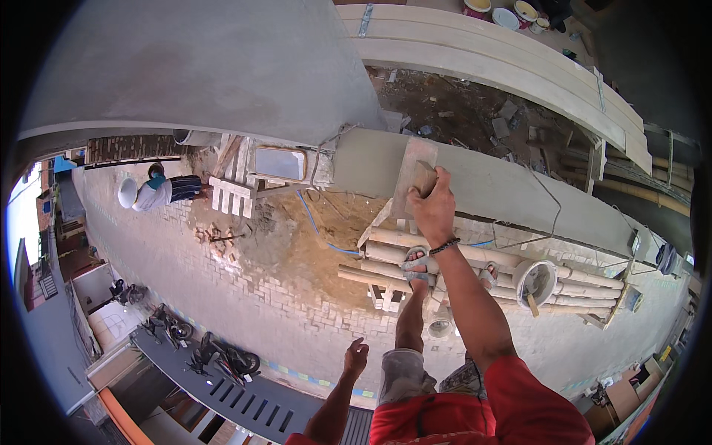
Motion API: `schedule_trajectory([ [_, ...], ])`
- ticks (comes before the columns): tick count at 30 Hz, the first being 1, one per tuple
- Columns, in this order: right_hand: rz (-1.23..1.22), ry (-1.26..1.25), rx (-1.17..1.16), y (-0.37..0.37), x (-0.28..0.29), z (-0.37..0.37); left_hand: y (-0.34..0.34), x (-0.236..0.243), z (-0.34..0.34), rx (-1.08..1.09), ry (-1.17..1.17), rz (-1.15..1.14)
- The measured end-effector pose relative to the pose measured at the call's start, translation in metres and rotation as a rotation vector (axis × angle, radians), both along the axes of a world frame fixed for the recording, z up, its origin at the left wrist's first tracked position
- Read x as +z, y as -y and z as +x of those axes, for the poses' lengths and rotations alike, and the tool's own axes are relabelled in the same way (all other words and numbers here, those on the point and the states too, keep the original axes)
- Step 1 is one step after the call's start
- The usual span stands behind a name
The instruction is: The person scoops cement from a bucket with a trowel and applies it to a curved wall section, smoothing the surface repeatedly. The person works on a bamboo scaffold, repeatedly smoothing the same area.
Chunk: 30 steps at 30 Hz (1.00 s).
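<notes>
My right hand (434, 196) grips the wooden handle of a plasterer's float (411, 159), whose flat board lies against the grey plastered concrete beam (363, 156). My left hand (356, 357) hangs in the air at lower centre, holding nothing, fingers loosely bent and apart. My sandalled feet (415, 267) stand on bamboo poles (586, 289) below the beam. A mortar bucket (535, 282) with a stick in it sits on the poles to my right.
A person (152, 194) with a white hat is down on the paving at left. Parked motorbikes (226, 356) stand far below. A blue hose (311, 222) crosses sand. A grey wall (193, 67) rises at upper left; pale boards (482, 41) and paint buckets (525, 11) are beyond rubble.
</notes>
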State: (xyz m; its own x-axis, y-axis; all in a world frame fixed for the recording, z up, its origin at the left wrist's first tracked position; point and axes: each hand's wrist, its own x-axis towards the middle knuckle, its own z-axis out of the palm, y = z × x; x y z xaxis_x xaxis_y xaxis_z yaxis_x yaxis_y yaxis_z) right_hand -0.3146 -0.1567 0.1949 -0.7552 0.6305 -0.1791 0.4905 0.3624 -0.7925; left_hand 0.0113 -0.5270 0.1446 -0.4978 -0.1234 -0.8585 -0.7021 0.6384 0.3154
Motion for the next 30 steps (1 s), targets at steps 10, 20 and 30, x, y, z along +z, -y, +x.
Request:
schedule_trajectory([
  [10,0.173,0.215,0.239,0.062,-0.016,-0.083,-0.022,0.018,0.021,0.192,-0.016,0.067],
  [20,0.238,0.303,0.286,0.064,-0.044,-0.104,-0.01,0.018,0.048,0.266,0.043,0.091],
  [30,0.537,0.415,-0.048,-0.143,-0.046,0.056,-0.034,0.116,-0.205,0.094,-0.748,0.082],
])
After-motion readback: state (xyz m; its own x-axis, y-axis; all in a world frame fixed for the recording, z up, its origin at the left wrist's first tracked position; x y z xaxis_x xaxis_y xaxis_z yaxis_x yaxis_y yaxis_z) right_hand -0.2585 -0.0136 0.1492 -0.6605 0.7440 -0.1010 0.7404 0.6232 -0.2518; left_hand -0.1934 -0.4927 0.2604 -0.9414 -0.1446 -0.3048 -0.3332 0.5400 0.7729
